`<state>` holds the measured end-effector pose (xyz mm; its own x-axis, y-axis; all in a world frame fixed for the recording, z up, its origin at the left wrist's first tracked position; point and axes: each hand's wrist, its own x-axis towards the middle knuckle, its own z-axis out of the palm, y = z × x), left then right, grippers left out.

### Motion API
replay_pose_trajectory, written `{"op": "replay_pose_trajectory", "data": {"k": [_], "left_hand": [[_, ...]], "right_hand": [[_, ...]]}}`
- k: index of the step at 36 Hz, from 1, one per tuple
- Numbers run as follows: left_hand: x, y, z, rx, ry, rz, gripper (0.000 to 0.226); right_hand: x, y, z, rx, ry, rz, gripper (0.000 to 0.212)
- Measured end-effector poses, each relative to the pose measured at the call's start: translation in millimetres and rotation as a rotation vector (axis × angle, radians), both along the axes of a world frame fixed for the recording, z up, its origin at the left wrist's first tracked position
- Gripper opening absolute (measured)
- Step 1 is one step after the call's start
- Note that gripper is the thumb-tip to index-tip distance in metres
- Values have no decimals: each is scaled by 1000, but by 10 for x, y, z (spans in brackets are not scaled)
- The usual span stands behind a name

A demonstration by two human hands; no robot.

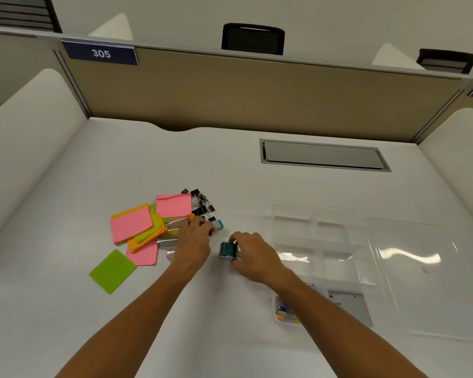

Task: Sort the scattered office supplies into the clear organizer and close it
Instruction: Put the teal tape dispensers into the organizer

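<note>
Teal block (228,251) sits in right hand's (253,256) curled grip; left hand (193,241) cannot tell.

clear organizer (316,241): transparent, compartmented, open, lid (410,268) laid flat at its 3 o'clock. sticky notes (142,227): pink, orange and green, overlapping pile at 9 o'clock of the organizer; one green sheet (112,271) apart at 7 o'clock of the pile. black binder clips (201,204): cluster at 2 o'clock of the pile. teal block (228,251): between pile and organizer.

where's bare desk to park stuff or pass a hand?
Free: desk between the sticky notes and back partition; near edge between both forearms. Crowded: the notes and binder clips around the left hand; organizer beside the right hand.
</note>
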<state>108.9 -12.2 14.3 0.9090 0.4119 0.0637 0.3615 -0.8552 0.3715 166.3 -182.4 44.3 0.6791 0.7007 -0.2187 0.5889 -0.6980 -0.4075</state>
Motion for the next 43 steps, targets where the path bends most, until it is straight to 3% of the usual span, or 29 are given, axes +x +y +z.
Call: {"op": "replay_pose_trajectory", "data": {"k": [6,9,20,32,43], "left_hand": [[82,-184,223,-377,-143,8,34],[160,-363,366,-500,-151,35,45],[454,-1126,634,-540,-166,-106,55],[834,-2064,640,-421,29,-426,46],[1051,-2719,524,-201,179,-576,24]], "right_hand": [[100,-253,283,395,443,-334,55],[180,-419,393,535,545,-399,46],[544,-1367,555,707,389,-546,42],[855,-2557,448,537,236,-676,46],[983,-2756,420,493,226,-700,48]]}}
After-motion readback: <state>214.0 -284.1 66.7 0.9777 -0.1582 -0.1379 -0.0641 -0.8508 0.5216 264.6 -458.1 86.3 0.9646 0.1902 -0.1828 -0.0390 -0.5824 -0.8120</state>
